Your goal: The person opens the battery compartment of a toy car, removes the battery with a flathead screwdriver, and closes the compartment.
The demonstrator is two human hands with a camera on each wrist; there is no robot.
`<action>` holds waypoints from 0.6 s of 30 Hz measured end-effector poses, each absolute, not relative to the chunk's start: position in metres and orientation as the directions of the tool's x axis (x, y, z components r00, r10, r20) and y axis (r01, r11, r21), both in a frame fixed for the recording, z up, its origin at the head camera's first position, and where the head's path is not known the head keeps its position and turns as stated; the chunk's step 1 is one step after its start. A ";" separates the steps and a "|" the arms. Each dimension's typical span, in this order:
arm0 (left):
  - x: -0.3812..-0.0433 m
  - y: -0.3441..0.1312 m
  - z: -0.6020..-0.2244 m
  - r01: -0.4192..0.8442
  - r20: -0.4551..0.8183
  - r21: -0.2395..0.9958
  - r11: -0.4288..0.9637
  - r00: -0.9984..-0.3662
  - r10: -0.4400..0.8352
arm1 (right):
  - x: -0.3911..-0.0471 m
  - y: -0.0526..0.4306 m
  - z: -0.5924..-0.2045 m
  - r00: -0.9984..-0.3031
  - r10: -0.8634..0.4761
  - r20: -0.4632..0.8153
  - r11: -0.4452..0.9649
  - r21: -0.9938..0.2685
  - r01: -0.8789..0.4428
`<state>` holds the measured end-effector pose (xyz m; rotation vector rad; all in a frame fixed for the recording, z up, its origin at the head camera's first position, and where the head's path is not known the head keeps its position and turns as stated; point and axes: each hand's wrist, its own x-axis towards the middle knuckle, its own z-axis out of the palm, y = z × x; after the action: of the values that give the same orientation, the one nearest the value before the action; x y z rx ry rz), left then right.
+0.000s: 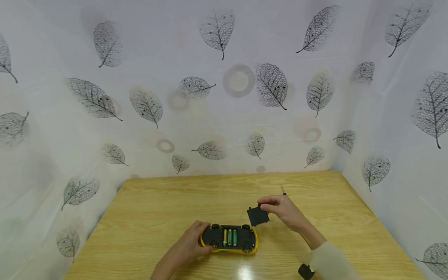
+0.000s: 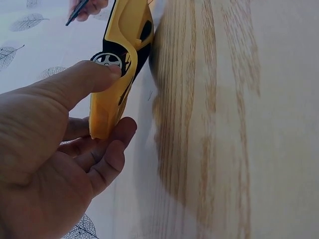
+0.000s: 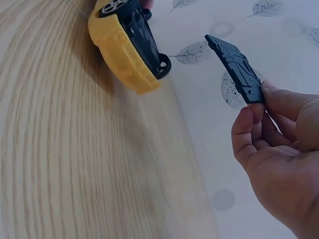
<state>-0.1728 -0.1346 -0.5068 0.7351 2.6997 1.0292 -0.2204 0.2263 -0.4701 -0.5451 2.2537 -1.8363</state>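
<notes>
A yellow toy car [image 1: 254,238] lies upside down on the table, black underside up. Three batteries [image 1: 230,237] sit in its uncovered compartment. My left hand [image 1: 189,243] grips the car's left end; in the left wrist view the thumb presses by a wheel [image 2: 107,59] and the fingers are at the other side. Up and right of the car, my right hand [image 1: 284,213] pinches a flat black battery cover [image 1: 258,216] by one edge. The right wrist view shows this cover [image 3: 237,67] between thumb and fingers, apart from the car [image 3: 124,55].
Beyond the right hand, a thin rod with a black part [image 1: 284,192] lies on the wooden table [image 1: 157,202], mostly hidden. A small black object with a yellow bit [image 1: 305,272] is by the right sleeve [image 1: 332,260]. Leaf-patterned white sheeting [image 1: 217,116] surrounds the table's back and sides.
</notes>
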 end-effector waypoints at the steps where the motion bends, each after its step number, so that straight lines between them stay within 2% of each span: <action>1: -0.173 -0.135 -0.507 0.388 0.024 0.660 0.643 -0.867 0.499 | -0.220 0.230 -0.470 -0.916 -0.390 0.090 0.174 -0.970 -0.169; 5: -0.173 -0.135 -0.507 0.390 0.027 0.659 0.643 -0.867 0.498 | -0.217 0.244 -0.469 -0.930 -0.357 0.090 0.200 -0.965 -0.170; 14: -0.174 -0.134 -0.508 0.383 0.021 0.663 0.643 -0.868 0.496 | -0.212 0.277 -0.466 -0.967 -0.252 0.025 0.233 -0.969 -0.086; 18: -0.174 -0.134 -0.507 0.381 0.018 0.664 0.643 -0.868 0.496 | -0.209 0.291 -0.467 -0.971 -0.236 0.020 0.212 -0.975 -0.071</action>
<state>-0.1737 -0.1345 -0.5074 0.7250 2.6949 1.0318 -0.2091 0.2912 -0.4673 -0.2988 2.3385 -1.8687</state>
